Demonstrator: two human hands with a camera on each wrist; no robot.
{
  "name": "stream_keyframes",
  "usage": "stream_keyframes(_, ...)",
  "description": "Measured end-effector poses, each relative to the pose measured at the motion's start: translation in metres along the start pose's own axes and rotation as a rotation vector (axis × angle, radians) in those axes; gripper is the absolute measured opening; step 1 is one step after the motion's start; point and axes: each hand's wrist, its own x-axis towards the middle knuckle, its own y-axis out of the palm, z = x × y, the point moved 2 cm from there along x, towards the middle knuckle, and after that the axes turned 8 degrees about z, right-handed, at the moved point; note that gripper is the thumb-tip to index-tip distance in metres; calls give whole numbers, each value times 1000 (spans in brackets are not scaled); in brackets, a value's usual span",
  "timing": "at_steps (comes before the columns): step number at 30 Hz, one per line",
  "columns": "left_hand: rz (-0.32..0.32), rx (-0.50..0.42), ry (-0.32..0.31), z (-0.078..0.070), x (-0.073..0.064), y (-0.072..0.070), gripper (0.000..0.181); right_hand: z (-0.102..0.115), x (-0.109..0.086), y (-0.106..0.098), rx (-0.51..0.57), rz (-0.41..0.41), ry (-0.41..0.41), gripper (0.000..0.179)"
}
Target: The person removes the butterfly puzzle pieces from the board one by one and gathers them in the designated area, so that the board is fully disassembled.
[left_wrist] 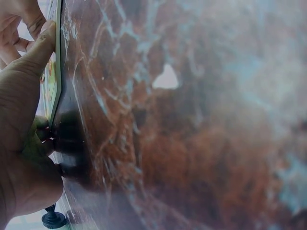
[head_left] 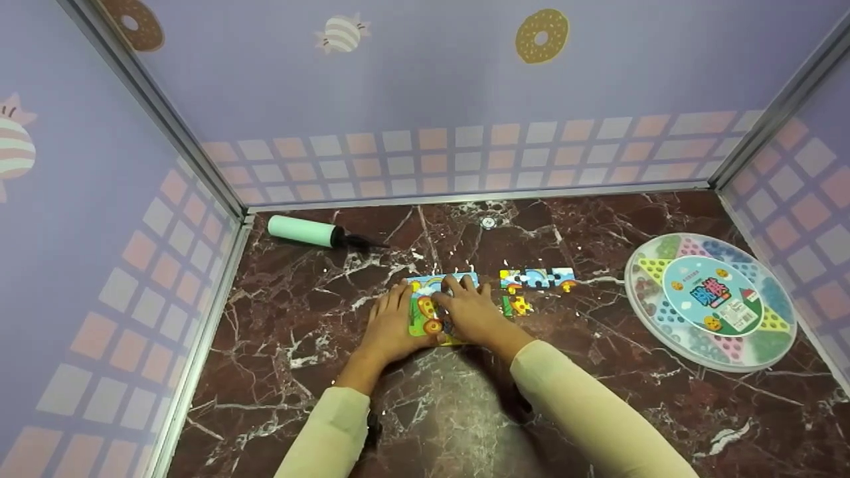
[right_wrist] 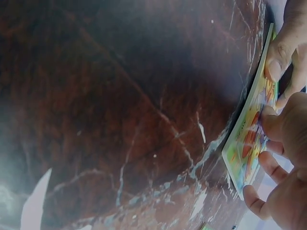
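A colourful cartoon jigsaw puzzle (head_left: 420, 325) in a flat tray lies on the marbled surface, partly covered by both hands. My left hand (head_left: 392, 328) holds it at the left and near edges, the thumb reaching over the near rim in the left wrist view. Over the right half is my right hand (head_left: 468, 312), its spread fingertips on the picture in the right wrist view. Beneath its palm a dark patch shows in the puzzle. Just right of the hands lie several joined puzzle pieces (head_left: 563, 275) and, nearer, a single giraffe-patterned piece (head_left: 518, 306).
A round clear-lidded box (head_left: 644, 318) of coloured beads or marbles sits at the right. A mint-green hand pump (head_left: 302, 230) with a black nozzle lies back left. A small round token (head_left: 488, 223) is near the back wall. Patterned panels (head_left: 425, 79) enclose three sides.
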Motion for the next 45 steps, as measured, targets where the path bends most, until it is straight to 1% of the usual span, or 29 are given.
stream_keyframes(2,0,2,2,0,0,0,127,0,0,0,-6,2,8,77)
stream_keyframes(5,-4,-1,4,0,1,1,126,0,0,0,2,16,16,80)
stream_keyframes(16,-9,-2,3,2,2,2,125,2,0,1,42,16,-5,83)
stream_keyframes(23,6,-3,-2,0,0,0,124,1,-1,3,24,31,2,85)
stream_keyframes(27,4,0,-3,1,1,1,124,2,-2,3,34,32,0,85)
stream_keyframes(32,3,7,-2,2,2,3,123,4,-3,2,20,17,-23,85)
stream_keyframes(36,3,14,-1,1,1,2,124,4,-3,2,11,-9,-48,83)
stream_keyframes(45,2,35,-1,1,1,2,124,1,-7,2,4,-27,-91,80)
